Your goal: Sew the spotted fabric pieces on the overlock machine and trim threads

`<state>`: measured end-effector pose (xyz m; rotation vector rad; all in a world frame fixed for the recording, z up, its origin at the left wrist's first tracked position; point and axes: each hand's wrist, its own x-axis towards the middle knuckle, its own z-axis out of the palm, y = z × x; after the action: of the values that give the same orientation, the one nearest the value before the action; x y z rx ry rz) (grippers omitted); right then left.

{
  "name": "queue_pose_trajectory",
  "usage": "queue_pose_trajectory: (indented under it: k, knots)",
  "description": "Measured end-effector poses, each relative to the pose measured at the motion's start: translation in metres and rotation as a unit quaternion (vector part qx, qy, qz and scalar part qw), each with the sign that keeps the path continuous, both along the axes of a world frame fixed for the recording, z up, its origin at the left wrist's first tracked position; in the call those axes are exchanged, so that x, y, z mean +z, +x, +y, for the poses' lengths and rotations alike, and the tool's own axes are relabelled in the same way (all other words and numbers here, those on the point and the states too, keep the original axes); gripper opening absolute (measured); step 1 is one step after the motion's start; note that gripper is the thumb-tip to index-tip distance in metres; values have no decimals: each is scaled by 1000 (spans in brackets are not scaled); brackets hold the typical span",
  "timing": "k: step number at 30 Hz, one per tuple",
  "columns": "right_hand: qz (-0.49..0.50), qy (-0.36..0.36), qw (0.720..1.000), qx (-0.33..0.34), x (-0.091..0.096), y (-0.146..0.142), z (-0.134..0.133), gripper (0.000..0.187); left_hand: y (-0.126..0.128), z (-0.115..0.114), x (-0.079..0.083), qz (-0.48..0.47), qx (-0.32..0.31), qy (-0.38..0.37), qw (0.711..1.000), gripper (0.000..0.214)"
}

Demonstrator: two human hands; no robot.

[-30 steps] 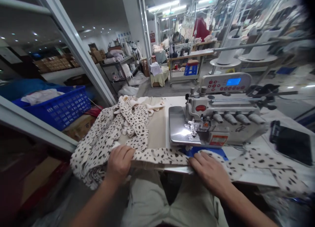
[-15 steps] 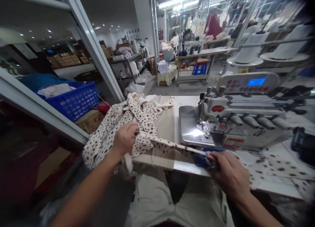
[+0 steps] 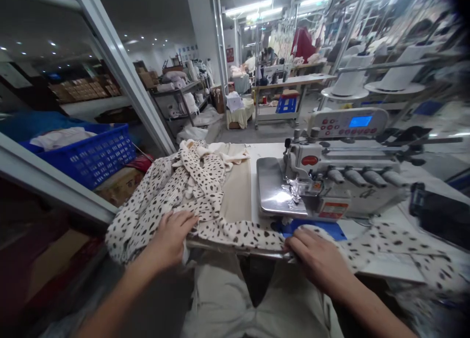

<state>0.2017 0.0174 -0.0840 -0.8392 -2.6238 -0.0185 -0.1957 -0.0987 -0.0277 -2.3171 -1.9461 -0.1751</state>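
A cream fabric with dark spots [image 3: 165, 201] lies bunched on the left of the white sewing table [image 3: 264, 154]. A band of it runs along the table's front edge toward an overlock sewing machine [image 3: 341, 176]. My left hand [image 3: 172, 240] grips the bunched cloth at the near edge. My right hand [image 3: 316, 259] presses on the band near a blue flat piece [image 3: 316, 229], in front of the machine's steel bed plate [image 3: 275, 191]. The presser foot [image 3: 293, 189] sits a little beyond my right fingers, with no cloth visibly under it.
A black tablet-like device [image 3: 436, 213] lies at the table's right. A blue plastic basket [image 3: 88, 157] holding white cloth stands beyond a metal-framed glass panel [image 3: 121, 74] at left. Shelves, workbenches and a distant co-worker [image 3: 270, 56] fill the background.
The spotted band, lifted off the table before, lies low along the front edge again. Both hands have come down onto it, and my right hand no longer covers the blue piece.
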Motion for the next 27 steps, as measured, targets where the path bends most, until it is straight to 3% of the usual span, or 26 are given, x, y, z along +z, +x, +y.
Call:
queue_pose_trajectory:
  k: [4,6,9,12,14,17,20,22,23,26,27]
  knots:
    - [-59,-12,998,17,9,-2,0,16,36,19,14,-151,-24,39,987,56]
    - [-70,-21,997,21,13,-3,0,16,60,37,12,-207,-32,1,978,39]
    - [-56,-66,996,16,15,0,2,18,87,63,1,-184,-11,-92,978,29]
    - [25,-143,989,18,16,9,7,15,92,83,-5,-179,-8,-129,975,19]
    - [109,-189,976,20,17,14,11,12,84,94,0,-194,-10,-124,973,10]
    - [225,-228,947,1,19,14,12,17,77,101,15,-199,12,-76,977,8]
    - [313,-260,913,-29,24,9,6,18,95,89,20,-228,27,-9,973,17]
    - [349,-282,893,-39,27,5,-2,19,122,73,15,-333,-4,-13,943,17]
    - [361,-292,885,-39,29,3,-7,20,139,64,10,-408,-28,-60,911,21]
    - [379,-318,869,-29,32,2,-20,22,184,47,-9,-602,-44,-190,775,59]
    - [380,-325,865,-28,32,3,-23,22,195,45,-13,-630,-35,-211,747,60]
